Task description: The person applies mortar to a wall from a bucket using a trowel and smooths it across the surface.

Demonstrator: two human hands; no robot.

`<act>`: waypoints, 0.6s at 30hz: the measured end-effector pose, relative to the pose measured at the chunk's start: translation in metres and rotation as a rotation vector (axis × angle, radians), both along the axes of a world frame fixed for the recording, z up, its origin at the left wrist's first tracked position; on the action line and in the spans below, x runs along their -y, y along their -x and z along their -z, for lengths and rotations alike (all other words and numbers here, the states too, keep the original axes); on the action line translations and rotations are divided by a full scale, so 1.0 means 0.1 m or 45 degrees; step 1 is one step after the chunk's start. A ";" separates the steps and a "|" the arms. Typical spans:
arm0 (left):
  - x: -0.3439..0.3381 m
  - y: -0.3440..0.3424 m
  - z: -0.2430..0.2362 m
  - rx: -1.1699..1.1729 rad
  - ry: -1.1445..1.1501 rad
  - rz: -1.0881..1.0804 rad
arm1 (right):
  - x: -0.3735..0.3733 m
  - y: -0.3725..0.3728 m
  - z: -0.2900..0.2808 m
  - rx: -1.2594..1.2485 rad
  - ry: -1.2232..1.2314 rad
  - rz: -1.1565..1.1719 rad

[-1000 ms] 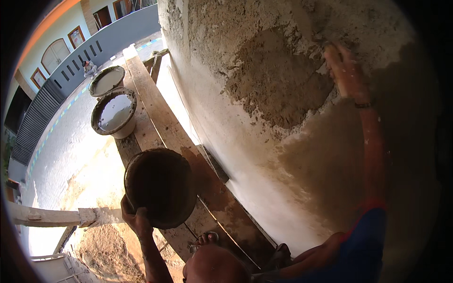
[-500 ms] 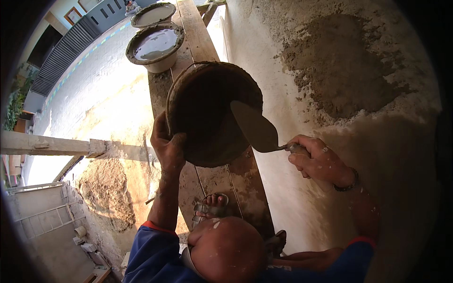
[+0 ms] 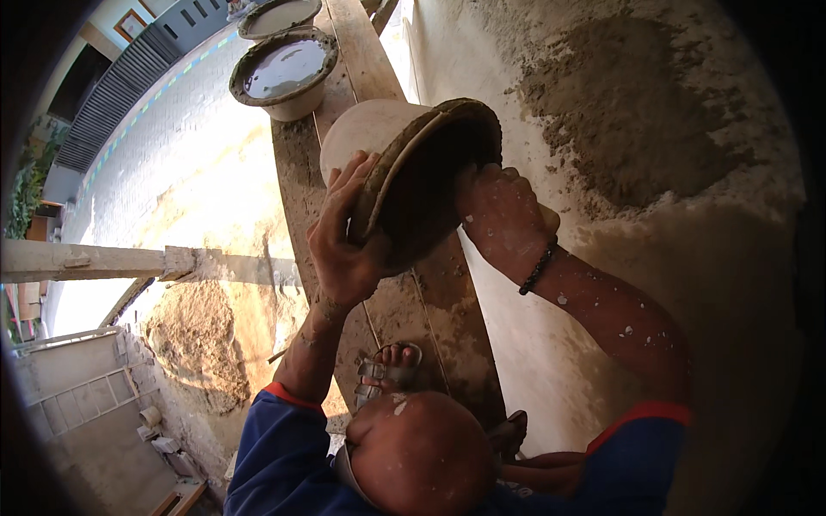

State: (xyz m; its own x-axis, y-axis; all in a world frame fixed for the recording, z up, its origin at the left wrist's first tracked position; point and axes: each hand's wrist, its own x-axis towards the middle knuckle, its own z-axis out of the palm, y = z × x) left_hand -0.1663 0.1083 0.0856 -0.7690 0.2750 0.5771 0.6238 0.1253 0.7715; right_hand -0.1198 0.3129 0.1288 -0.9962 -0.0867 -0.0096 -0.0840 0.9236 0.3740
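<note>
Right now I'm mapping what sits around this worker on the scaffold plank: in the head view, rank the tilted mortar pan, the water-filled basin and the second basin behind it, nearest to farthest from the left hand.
1. Tilted round mortar-crusted pan: in the left hand grip.
2. Water-filled round basin: upper left, on the plank.
3. Second round basin: top edge, beyond it.

Left hand (image 3: 344, 245) gripping, right hand (image 3: 503, 215) raised alongside.

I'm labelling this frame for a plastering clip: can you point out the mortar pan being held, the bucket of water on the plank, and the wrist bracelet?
mortar pan (image 3: 422, 185), head view, on its dark inside
bucket of water (image 3: 288, 70), head view, on the water surface
wrist bracelet (image 3: 538, 267), head view, on the dark beads
</note>
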 end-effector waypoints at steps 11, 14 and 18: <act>0.05 0.06 -0.02 0.388 -0.335 -0.055 | 0.24 -0.28 -0.33 0.140 -0.107 -0.211; 0.25 0.17 -0.03 0.539 -0.450 -0.048 | 0.11 -0.12 -0.63 0.120 0.022 -0.105; 0.25 0.33 -0.18 0.657 -0.535 0.127 | -0.11 0.02 -0.47 -0.198 0.032 -0.202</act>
State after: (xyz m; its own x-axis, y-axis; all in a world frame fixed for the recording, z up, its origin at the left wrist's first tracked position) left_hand -0.1991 0.0831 0.1036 -0.9575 0.1912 0.2159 0.1552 -0.2895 0.9445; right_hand -0.1222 0.3243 0.1754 -0.9594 -0.2407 0.1471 -0.1720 0.9125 0.3712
